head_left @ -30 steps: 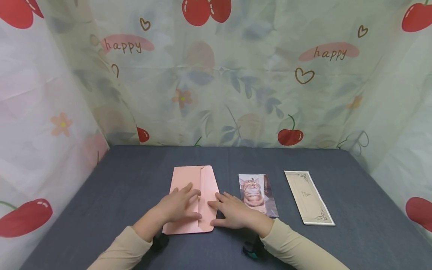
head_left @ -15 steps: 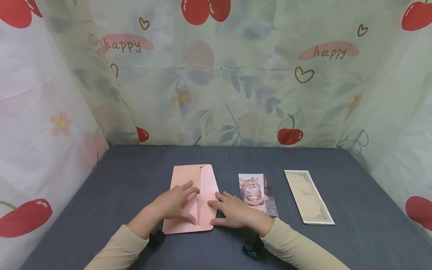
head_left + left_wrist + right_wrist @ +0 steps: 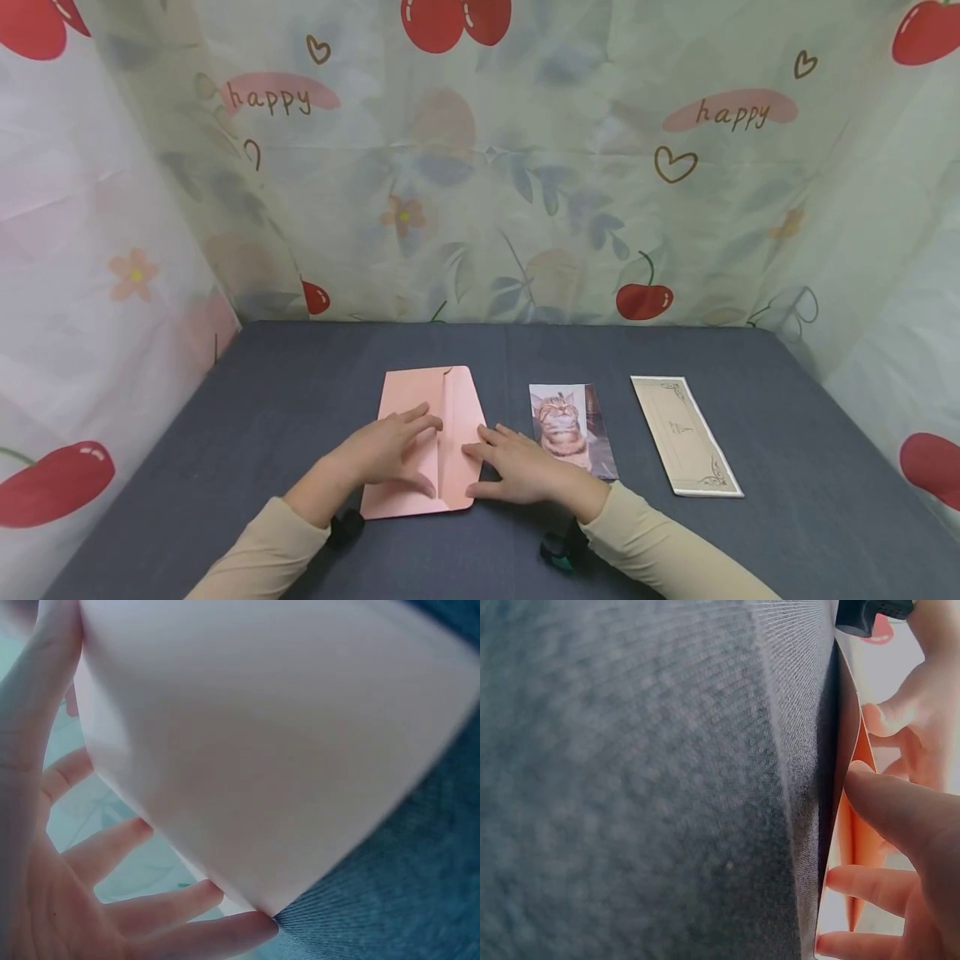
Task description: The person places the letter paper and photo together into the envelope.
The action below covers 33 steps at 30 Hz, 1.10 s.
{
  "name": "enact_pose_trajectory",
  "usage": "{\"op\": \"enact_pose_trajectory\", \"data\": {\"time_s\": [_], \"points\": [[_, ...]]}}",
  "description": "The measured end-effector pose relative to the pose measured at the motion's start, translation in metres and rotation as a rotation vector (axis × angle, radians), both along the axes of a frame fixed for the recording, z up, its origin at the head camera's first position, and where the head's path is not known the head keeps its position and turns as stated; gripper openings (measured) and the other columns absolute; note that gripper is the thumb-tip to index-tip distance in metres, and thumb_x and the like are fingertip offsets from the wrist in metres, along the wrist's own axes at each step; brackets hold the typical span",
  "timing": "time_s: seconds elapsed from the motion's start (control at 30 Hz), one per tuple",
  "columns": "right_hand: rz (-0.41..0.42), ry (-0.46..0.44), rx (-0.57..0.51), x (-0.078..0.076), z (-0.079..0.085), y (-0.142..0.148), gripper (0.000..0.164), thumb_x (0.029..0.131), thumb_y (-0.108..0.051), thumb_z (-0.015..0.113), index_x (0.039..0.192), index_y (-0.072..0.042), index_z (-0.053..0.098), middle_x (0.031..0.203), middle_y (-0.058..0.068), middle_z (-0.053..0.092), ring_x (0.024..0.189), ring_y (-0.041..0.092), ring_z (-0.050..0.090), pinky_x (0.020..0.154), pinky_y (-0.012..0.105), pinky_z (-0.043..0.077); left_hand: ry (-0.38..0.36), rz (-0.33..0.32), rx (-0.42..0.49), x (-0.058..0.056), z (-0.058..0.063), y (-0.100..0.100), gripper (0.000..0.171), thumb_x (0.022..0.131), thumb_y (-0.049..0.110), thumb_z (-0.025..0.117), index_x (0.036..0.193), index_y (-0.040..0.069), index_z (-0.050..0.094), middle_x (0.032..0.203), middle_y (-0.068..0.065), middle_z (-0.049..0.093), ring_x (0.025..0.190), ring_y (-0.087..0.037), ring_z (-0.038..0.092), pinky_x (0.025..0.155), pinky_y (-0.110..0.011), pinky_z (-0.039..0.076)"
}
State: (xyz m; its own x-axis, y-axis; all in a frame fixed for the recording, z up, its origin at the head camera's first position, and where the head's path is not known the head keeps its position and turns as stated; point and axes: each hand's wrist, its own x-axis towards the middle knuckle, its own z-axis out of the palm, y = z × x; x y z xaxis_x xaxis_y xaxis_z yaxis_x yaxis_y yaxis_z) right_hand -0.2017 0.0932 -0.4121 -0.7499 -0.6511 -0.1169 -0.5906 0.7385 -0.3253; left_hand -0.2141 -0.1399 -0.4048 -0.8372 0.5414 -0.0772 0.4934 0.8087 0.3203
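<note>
A pink paper envelope (image 3: 408, 387) lies on the dark table with its flap unfolded to the right. My left hand (image 3: 386, 450) is over its body, fingers spread, with thumb and fingertips at the edge of the pocket opening. The left wrist view shows those fingertips along the edge of the pale paper (image 3: 285, 750). In the right wrist view the pocket edge (image 3: 866, 757) bows up a little from the flap. My right hand (image 3: 517, 469) rests on the flap's outer edge, its extended fingers touching the paper.
A cat photo (image 3: 562, 425) lies right of the envelope, partly behind my right hand and wrist. Farther right is a beige card with ornate corners (image 3: 684, 433). A patterned cloth (image 3: 487, 208) hangs behind the table and along both sides.
My left hand has shifted slightly left, its thumb drawn back with the pocket edge. The right hand stays at the flap, and the photo and card have not moved.
</note>
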Motion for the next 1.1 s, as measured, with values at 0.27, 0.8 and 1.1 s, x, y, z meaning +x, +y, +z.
{"op": "enact_pose_trajectory", "data": {"time_s": [0.27,0.8,1.1], "points": [[0.000,-0.012,-0.029,-0.001,-0.001,0.001,0.059,0.085,-0.046,0.061,0.131,-0.011,0.052,0.145,0.023,0.039,0.133,0.047,0.034,0.106,0.056,0.031,-0.004,-0.010,0.004,-0.001,0.000,-0.001,0.079,0.061,0.060,0.076,0.125,0.022,0.050,0.147,-0.018,0.038,0.125,-0.040,0.048,0.094,-0.054,0.044],[-0.042,0.028,-0.243,-0.003,0.000,0.007,0.050,0.087,-0.033,0.063,0.128,-0.007,0.052,0.136,0.020,0.048,0.126,0.035,0.047,0.102,0.049,0.039,-0.014,-0.012,0.011,-0.001,0.000,-0.001,0.077,0.060,0.058,0.078,0.122,0.021,0.051,0.147,-0.018,0.038,0.123,-0.041,0.049,0.092,-0.054,0.044],[-0.079,0.103,-0.421,-0.008,-0.004,0.026,0.040,0.087,-0.024,0.064,0.120,-0.002,0.057,0.118,0.012,0.060,0.111,0.028,0.058,0.095,0.043,0.045,-0.033,0.004,0.008,-0.001,0.001,0.000,0.077,0.061,0.058,0.078,0.123,0.022,0.051,0.148,-0.017,0.037,0.124,-0.040,0.049,0.094,-0.054,0.044]]}}
